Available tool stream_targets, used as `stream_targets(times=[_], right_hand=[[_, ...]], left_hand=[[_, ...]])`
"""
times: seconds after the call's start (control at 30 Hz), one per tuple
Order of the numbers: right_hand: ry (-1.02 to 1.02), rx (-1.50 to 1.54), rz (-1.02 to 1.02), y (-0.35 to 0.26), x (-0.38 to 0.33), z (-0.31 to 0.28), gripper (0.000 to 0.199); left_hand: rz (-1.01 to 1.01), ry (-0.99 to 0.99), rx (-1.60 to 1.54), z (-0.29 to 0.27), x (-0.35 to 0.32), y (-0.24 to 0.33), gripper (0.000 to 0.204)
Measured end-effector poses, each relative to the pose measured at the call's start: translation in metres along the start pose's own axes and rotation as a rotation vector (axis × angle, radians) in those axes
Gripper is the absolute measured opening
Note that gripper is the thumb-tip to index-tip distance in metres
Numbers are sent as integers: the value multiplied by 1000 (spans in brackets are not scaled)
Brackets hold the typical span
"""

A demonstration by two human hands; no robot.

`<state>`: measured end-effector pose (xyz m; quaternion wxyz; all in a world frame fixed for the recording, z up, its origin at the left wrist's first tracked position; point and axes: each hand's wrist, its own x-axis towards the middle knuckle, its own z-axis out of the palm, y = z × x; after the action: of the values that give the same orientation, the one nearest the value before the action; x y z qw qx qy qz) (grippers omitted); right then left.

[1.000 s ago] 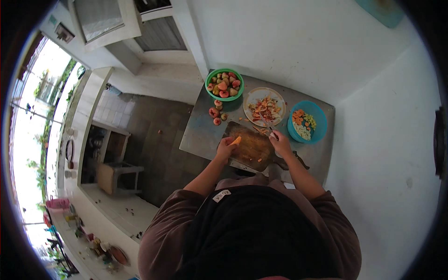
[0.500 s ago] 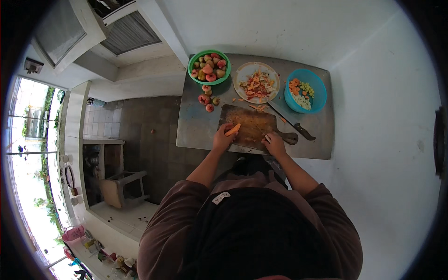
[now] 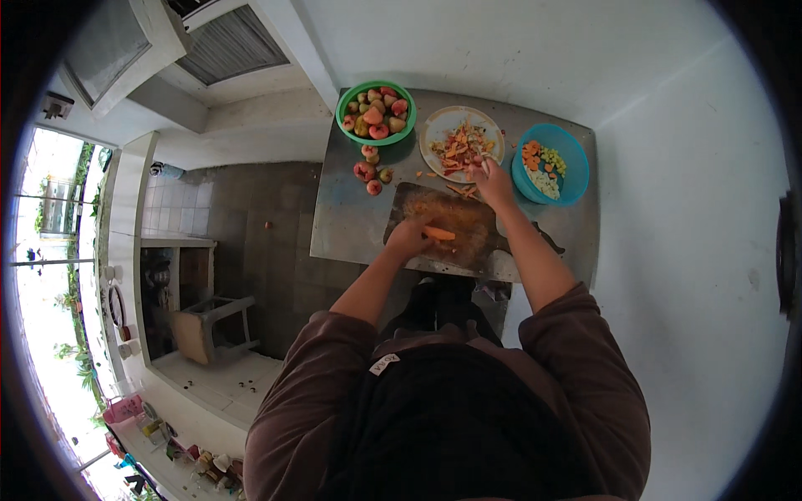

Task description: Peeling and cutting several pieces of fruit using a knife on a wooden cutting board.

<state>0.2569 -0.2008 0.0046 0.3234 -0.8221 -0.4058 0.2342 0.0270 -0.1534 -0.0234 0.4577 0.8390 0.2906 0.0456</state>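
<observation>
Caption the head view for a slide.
Left hand at a carrot over a wooden cutting board, right hand at the edge of a plate of vegetable scraps.

Open tabletop (image 3: 338,230) left of cutting board (image 3: 472,224); loose fruits (image 3: 365,172) just beyond

Carrot piece (image 3: 440,234), chopping board (image 3: 472,220), plate (image 3: 427,139) of peelings (image 3: 458,144).
The elongated orange carrot piece is pointing rightward over the worn brown chopping board, its left end meeting the left hand's fingers (image 3: 418,227); beyond the board, the round pale plate is holding orange and reddish peelings.
</observation>
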Motion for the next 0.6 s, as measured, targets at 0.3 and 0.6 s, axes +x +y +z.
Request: stream_targets(times=[0.3, 0.6], right_hand=[[-231, -32, -65, 29, -92, 23, 36], [-180, -13, -16, 35, -125, 39, 31]], left_hand=[[-41, 282, 0, 4, -6, 7, 58], [-102, 529, 113, 31, 2, 21, 39]])
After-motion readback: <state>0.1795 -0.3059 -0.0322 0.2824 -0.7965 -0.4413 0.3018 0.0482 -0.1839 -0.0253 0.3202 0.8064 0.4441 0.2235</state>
